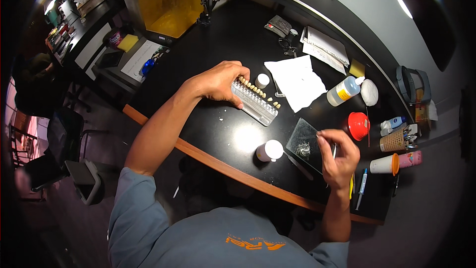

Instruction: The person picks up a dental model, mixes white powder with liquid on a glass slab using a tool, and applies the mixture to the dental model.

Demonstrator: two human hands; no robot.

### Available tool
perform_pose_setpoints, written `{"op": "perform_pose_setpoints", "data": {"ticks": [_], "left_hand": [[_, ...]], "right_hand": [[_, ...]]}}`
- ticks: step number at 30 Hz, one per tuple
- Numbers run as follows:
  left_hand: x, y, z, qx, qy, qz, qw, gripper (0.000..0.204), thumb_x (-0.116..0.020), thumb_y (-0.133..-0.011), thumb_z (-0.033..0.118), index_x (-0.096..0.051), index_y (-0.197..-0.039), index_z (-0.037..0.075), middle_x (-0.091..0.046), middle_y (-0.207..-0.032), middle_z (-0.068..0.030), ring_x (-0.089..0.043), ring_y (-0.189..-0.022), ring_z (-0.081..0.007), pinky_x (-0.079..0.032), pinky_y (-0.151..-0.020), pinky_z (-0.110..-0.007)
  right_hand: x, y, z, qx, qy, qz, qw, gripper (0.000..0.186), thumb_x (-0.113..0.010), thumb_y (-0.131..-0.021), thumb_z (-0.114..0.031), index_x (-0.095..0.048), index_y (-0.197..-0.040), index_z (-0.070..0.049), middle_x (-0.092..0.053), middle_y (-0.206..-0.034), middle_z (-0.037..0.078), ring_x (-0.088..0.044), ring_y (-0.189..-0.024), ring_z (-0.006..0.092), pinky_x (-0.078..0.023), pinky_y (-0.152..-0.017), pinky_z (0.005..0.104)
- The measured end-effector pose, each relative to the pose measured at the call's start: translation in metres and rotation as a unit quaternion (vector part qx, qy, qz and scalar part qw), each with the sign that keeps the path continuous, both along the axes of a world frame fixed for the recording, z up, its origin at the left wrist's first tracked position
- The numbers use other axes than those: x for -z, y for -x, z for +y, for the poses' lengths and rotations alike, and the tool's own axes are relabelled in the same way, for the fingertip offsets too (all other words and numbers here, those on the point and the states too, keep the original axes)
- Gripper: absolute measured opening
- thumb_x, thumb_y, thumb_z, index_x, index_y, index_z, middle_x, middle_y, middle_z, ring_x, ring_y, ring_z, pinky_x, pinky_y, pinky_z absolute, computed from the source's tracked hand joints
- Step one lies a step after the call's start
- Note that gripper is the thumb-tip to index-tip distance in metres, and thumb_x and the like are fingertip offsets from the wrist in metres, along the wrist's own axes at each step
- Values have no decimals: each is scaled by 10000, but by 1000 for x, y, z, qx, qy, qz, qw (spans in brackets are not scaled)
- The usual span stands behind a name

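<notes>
My left hand (220, 83) is closed around one end of a dental shade guide (255, 103), a silver holder with a row of tooth-shaped tabs along its far side. Some tabs at its right end stick out. My right hand (341, 156) is raised over the right part of a glass slab (308, 136), thumb and forefinger pinched on something too small to make out. A thin pale stick shows by its fingers. Whitish powder (303, 150) lies on the slab. Left of the slab stands a white capped jar (269, 151), with a spatula (299, 167) between them.
Beyond the shade guide are a small white-lidded jar (262, 80) and a white paper sheet (296, 82). A liquid bottle (345, 91), a red bowl (358, 125), an orange-rimmed cup (385, 164) and a syringe (361, 189) stand or lie to the right. The wooden table edge (218, 165) runs nearest me.
</notes>
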State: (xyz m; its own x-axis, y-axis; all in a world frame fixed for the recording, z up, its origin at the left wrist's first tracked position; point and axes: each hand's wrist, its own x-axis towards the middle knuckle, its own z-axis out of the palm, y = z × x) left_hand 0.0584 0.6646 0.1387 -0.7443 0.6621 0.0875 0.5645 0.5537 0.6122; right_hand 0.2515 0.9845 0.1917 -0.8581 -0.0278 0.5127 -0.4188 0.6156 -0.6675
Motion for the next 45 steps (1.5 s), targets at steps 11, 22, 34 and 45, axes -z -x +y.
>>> {"op": "perform_pose_setpoints", "data": {"ticks": [11, 22, 34, 45], "left_hand": [[13, 3, 1, 65, -98, -15, 993, 596, -1011, -623, 131, -638, -1069, -2, -755, -1011, -189, -746, -994, -345, -565, -859, -433], [8, -1, 1, 44, -73, -65, 994, 603, -1010, -654, 109, -644, -1120, -1, -777, -1038, -195, -765, -1015, -327, -573, -874, -430], [8, 0, 2, 45, -59, -64, 995, 603, -1007, -674, 140, -643, -1132, -5, -781, -1050, -204, -767, -1026, -336, -575, -881, -433], [6, 1, -2, 28, -16, 14, 999, 653, -1020, -663, 322, -708, -1164, 43, -645, -1152, -151, -613, -1184, -343, -500, -1034, -436]], "right_hand": [[19, 104, -66, -16, -88, -52, 995, 110, -826, -886, -52, -829, -987, -7, -805, -853, 92, -696, -713, 128, -549, -685, 287], [28, 111, -71, -55, -131, -122, 982, 177, -760, -953, -66, -837, -1098, 1, -815, -915, 152, -735, -773, 187, -572, -725, 321], [18, 107, -67, -88, -138, -193, 967, 201, -704, -991, -87, -821, -1125, 6, -808, -925, 139, -733, -789, 184, -574, -722, 346], [-33, 50, -1, -36, -79, -101, 991, 307, -741, -955, -9, -755, -1261, 6, -784, -1114, 130, -737, -1005, 201, -575, -877, 319]]}}
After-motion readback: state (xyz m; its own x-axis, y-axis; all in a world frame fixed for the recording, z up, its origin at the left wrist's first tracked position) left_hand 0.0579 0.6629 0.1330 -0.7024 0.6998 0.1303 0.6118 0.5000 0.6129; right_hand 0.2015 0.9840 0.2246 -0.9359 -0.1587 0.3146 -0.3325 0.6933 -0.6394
